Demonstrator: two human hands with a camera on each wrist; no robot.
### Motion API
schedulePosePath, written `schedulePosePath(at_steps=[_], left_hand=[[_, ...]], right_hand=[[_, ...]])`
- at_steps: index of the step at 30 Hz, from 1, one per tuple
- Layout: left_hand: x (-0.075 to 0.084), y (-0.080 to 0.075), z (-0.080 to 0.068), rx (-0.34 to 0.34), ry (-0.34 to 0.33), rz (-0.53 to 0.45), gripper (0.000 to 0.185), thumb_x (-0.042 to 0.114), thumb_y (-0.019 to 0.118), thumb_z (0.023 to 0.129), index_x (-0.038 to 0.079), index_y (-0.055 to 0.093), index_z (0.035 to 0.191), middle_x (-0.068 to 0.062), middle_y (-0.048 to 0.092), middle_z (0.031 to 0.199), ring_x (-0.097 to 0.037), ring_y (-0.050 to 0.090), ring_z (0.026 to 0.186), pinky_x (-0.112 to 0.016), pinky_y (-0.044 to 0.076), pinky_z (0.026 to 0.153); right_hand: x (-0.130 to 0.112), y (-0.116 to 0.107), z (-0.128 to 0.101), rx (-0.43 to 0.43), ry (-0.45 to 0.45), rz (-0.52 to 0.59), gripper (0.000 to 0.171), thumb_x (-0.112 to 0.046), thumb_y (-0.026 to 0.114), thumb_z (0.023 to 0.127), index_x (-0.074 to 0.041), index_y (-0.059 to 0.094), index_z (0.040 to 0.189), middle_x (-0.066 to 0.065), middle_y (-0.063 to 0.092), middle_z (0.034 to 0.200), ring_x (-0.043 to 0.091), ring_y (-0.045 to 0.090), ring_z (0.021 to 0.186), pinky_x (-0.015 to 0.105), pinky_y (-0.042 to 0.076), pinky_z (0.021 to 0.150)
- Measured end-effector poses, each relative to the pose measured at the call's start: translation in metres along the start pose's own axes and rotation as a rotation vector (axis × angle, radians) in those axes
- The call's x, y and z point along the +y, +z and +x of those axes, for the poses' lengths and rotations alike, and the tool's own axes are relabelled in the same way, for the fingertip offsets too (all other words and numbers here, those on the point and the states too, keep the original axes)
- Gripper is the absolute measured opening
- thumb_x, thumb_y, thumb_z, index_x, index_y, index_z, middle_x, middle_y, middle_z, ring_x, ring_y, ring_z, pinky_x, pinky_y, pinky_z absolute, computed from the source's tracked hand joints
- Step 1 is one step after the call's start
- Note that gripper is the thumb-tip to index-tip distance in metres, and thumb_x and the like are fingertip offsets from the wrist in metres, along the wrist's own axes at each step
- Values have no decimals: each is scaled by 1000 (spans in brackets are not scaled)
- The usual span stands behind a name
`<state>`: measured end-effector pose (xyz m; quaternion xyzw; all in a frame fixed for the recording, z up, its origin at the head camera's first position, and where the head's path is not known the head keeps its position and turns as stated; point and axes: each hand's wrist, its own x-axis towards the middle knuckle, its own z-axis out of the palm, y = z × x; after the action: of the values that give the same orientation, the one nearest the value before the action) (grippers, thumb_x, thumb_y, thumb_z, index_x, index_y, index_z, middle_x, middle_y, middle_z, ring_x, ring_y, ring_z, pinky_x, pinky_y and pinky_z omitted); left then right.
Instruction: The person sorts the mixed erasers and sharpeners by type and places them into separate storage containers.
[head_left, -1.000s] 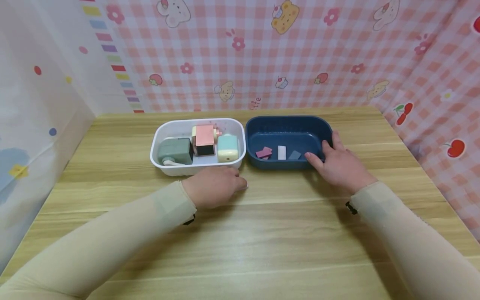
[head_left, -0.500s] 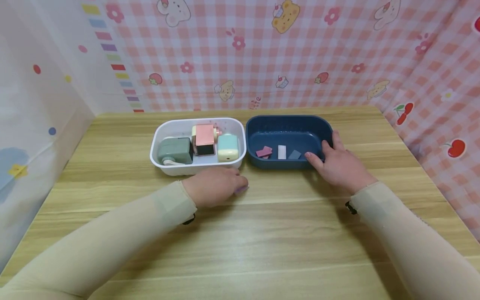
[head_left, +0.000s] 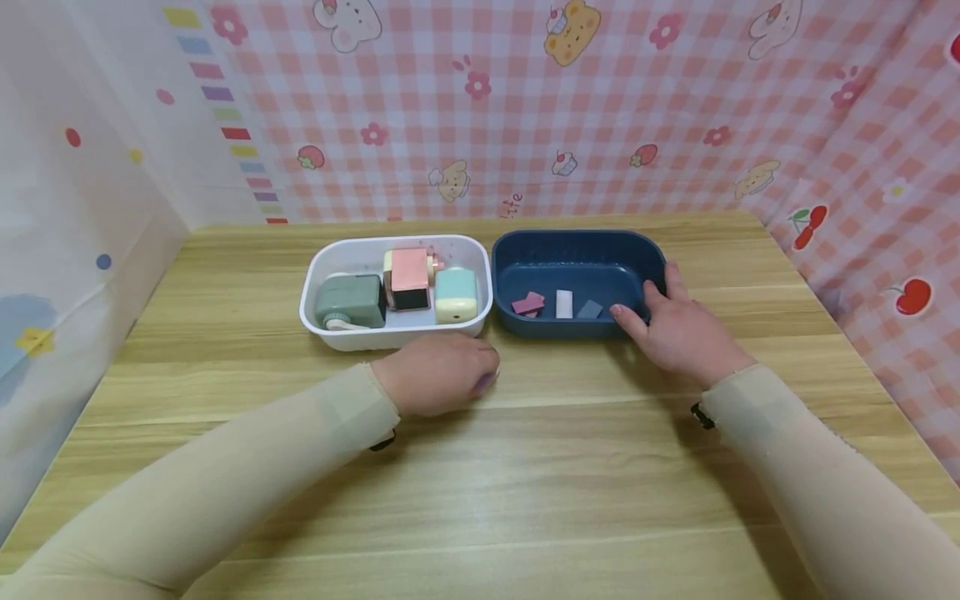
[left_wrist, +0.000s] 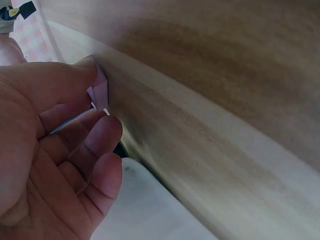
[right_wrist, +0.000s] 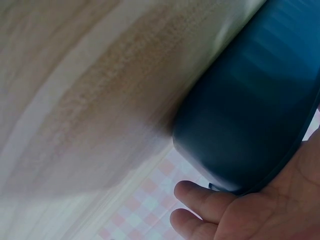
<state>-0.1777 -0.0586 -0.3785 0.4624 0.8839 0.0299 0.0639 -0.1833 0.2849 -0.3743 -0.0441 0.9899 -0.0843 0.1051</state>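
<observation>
Two bins sit side by side on the wooden table (head_left: 525,467), and the blue bin (head_left: 577,250) is my landmark. Inside it lie three small flat pieces already: a magenta one (head_left: 528,303), a white one (head_left: 563,304) and a greyish-blue one (head_left: 590,310). Touching the blue bin on its left is the white bin (head_left: 318,287) with three sharpener-looking gadgets, green (head_left: 351,302), pink (head_left: 408,275) and mint (head_left: 455,296). The left hand (head_left: 438,373) is just in front of the seam where the bins meet, fingers curled and pinching a small lilac piece (left_wrist: 98,92) between thumb and fingertip, right at the tabletop. The right hand (head_left: 678,329) is at the blue bin's right end, thumb over the rim and fingers wrapped round the outside wall, steadying it. So my guess: sorting is mostly done, three pieces in, and this lilac one looks like the last thing outside, not yet carried over. Hard to say what the pieces really are, erasers maybe. From the head view only a sliver of lilac peeks out under the fingers, and both wrist views are blurry, with the blue bin's inside hidden.
</observation>
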Motion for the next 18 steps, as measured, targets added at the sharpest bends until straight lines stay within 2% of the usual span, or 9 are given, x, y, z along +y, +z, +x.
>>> schedulePosePath(at_steps=[4, 9, 18], left_hand=[[1, -1, 1, -34, -16, -19, 12, 20, 63, 103, 22, 63, 91, 6, 62, 84, -16, 58, 84, -34, 52, 81], [1, -1, 2, -60, -24, -29, 11, 22, 65, 103, 24, 63, 93, 8, 63, 86, -14, 58, 85, -32, 52, 82], [2, -1, 2, -58, -15, -18, 10, 21, 66, 102, 23, 65, 92, 7, 63, 87, -14, 58, 85, -33, 53, 83]], right_hand=[[0, 0, 0, 2, -3, 5, 114, -82, 16, 99, 13, 22, 161, 37, -18, 168, 64, 36, 143, 70, 33, 120], [1, 1, 0, 0, -6, 9, 114, -82, 16, 99, 13, 22, 161, 36, -18, 168, 63, 37, 143, 69, 33, 120], [0, 1, 1, -6, 0, 8, 113, -82, 15, 100, 13, 21, 161, 36, -19, 167, 63, 37, 143, 69, 34, 119]])
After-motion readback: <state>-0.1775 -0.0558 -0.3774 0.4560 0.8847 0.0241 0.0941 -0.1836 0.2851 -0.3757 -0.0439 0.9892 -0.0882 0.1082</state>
